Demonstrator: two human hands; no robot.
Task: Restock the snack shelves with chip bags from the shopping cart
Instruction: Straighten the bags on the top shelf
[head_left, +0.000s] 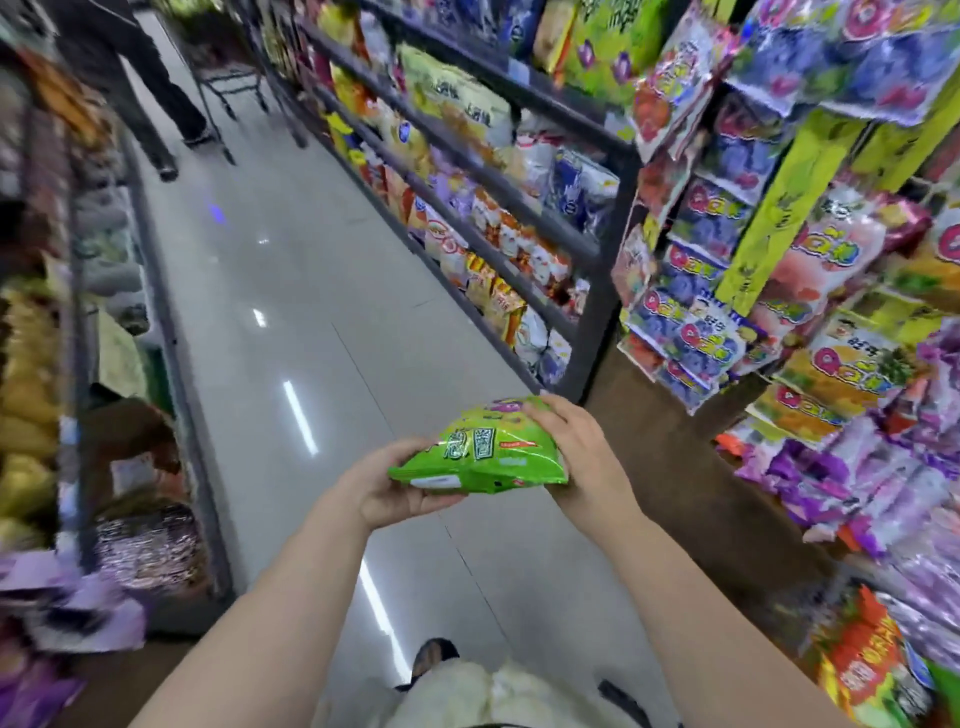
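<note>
Glossy grey floor tiles (291, 291) ran down a shop aisle in the head view. Stocked snack shelves (483, 171) stood ahead and to the right of the right grip, and blurred shelves (47, 338) stood off to the left of the left grip. Both grips met in front of the person's body, above the floor. The left grip (387, 486) cupped the left end of a green chip bag (483, 449), with its fingers curled beneath and its thumb along the edge. The right grip (569, 447) closed over the bag's right end, its fingers curved across the top. The bag lay roughly flat between them, printed face up, clear of any shelf. Hanging candy packs (696, 270) dangled above and right of the right grip. Far ahead of both grips, a cart (231, 83) stood beside another person's legs (150, 88), too blurred for detail.
</note>
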